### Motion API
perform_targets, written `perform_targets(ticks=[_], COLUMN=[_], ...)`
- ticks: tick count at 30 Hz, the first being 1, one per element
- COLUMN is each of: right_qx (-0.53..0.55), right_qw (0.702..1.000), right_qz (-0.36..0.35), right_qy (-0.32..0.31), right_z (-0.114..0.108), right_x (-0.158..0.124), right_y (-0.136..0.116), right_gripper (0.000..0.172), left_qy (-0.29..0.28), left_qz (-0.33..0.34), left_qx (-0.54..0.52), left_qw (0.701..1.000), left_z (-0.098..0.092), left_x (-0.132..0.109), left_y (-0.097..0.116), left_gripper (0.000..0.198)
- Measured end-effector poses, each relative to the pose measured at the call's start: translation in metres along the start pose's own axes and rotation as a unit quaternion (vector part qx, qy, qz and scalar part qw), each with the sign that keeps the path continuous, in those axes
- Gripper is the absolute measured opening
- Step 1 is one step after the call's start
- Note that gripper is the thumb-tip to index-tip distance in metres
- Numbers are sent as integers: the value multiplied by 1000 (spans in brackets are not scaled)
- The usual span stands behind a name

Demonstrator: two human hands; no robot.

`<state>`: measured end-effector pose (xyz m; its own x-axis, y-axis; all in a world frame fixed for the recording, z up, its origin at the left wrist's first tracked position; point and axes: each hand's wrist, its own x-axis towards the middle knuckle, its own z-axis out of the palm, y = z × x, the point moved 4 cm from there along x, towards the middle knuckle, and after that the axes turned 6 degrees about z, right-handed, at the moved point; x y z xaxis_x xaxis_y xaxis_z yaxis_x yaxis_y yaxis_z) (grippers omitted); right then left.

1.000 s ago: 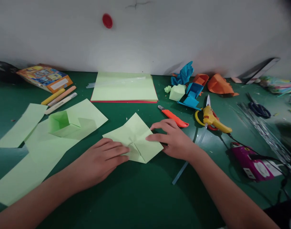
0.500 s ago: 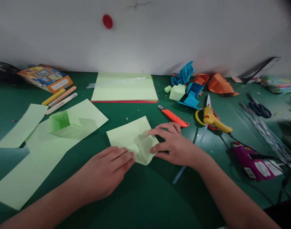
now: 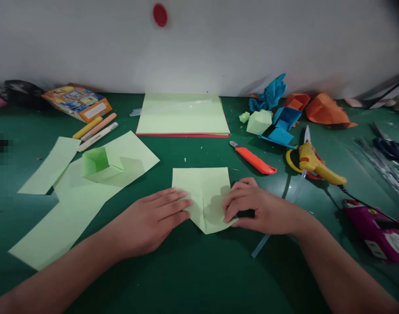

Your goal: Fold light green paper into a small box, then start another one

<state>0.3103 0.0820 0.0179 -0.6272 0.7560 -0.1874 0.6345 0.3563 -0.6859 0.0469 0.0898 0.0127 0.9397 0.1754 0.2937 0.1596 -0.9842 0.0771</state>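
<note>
A creased piece of pale green paper [image 3: 206,192] lies in front of me, its lower edge coming to a point and a fold line running up its middle. My left hand [image 3: 155,218] rests on its left side with the fingers stretched out flat. At the lower right corner, my right hand [image 3: 251,207] pinches the paper between thumb and curled fingers, lifting that edge slightly. To the left, a small folded green paper box [image 3: 103,165] sits on larger green paper pieces [image 3: 88,205]. An orange utility knife [image 3: 254,160] lies beyond my right hand.
Stacked green sheets [image 3: 182,114] lie by the wall, with markers [image 3: 97,135] and a colourful box [image 3: 78,101] leftward. At right are a yellow glue gun [image 3: 317,165] over scissors, blue folded paper [image 3: 282,126], orange paper [image 3: 328,109] and a purple power strip [image 3: 377,229].
The paper has turned so its top edge lies level, and the small flap under my left fingers now lies opened out. My right hand has moved down to the paper's lower right corner. The view has shifted.
</note>
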Motion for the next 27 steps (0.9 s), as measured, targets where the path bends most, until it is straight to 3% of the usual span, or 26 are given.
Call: perform_targets(ticks=[4,10,15,18,22,27], right_qx=[32,19,36,27,-3,-39], right_qw=[998,997,996,999,990,976], right_qz=[-15,-14,-25,13,84,65], right_qy=[-49,-78,-72,-17,115,206], right_z=[3,2,3,9,18,29], right_x=[1,-1,-1,2,6,12], right_y=[-3,-9,-9,-6,-6,-18], right_gripper=[9,18,10,6,23,27], left_qy=[-7,-115,-106,-94,-86,-75], left_qz=[-8,19,16,17,18,15], left_qx=[11,-85,-106,-107,-112,-133], left_qw=[1000,990,989,990,990,988], left_z=[3,10,6,6,7,8], left_x=[-2,0,3,3,2,2], left_y=[5,20,19,18,18,18], left_gripper=[37,44,45,47,48,48])
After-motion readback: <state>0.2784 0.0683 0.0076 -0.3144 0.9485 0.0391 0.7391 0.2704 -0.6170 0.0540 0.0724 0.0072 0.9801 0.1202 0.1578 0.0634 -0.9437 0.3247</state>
